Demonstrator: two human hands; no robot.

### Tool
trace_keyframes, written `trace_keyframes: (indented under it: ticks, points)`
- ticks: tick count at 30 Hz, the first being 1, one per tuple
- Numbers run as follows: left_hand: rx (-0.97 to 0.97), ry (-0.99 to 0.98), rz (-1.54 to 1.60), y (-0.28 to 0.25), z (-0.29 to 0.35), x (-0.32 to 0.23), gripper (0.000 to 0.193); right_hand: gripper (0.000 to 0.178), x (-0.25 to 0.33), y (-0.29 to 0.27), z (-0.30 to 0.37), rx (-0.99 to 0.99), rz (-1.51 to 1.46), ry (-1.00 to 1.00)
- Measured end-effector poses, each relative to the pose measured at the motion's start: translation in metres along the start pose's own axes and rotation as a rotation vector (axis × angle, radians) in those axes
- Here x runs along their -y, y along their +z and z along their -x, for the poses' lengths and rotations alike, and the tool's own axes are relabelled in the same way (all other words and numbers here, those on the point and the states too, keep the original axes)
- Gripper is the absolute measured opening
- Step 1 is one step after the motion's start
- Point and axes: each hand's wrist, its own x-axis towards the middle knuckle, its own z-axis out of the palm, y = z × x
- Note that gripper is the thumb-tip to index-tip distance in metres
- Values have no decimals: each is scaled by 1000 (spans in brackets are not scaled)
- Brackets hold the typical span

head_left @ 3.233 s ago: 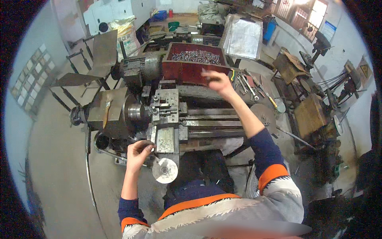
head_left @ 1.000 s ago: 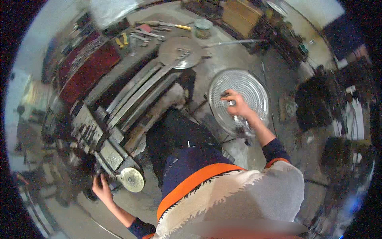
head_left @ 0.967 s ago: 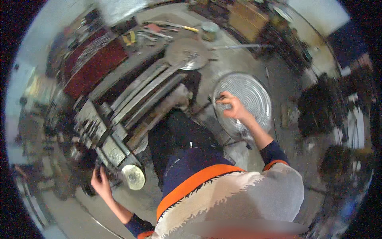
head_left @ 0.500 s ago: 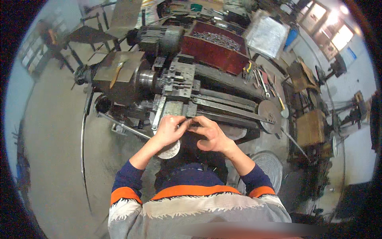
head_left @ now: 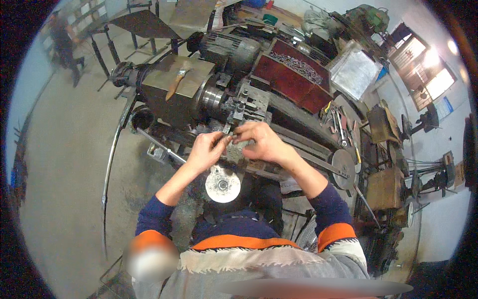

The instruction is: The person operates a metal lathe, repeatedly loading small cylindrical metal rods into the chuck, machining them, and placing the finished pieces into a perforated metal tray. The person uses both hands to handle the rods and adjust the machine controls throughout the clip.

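Observation:
My left hand (head_left: 205,150) and my right hand (head_left: 266,143) meet in front of the tool post (head_left: 251,101) of a lathe, over its carriage. Thumb and fingers of each hand are pinched together, the fingertips almost touching. Whatever small piece they hold is too small to name. Just nearer to me than the hands is a pale round handwheel (head_left: 223,184). Left of the tool post, the shiny chuck (head_left: 211,98) sticks out of the headstock (head_left: 167,102), where a wooden-handled brush (head_left: 176,85) lies.
Behind the lathe stands a dark red tray (head_left: 291,82) with many small metal parts. Spanners and other hand tools (head_left: 341,124) lie at its right. A motor (head_left: 229,50) sits behind the headstock. A long bar (head_left: 106,184) rises at the left; a person (head_left: 64,42) is far left.
Both hands have moved forward, from near my body to the tool post, still close together. The handwheel shows fully now. My view has shifted.

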Motion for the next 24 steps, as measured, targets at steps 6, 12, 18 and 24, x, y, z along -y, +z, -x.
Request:
trace_keyframes:
  ticks: [6,12,18,24]
  points:
    - [-42,128,-328,-54,12,3,19,32,-17,-7,-48,61,95,45]
    - [-49,-184,98,-65,12,4,19,34,-9,-2,-38,23,83,-47]
    - [-24,-106,43,-17,-12,-4,29,37,10,-5,-26,31,114,-125]
    - [92,-141,573,-9,-10,8,32,42,13,-5,-14,-80,-3,-45]
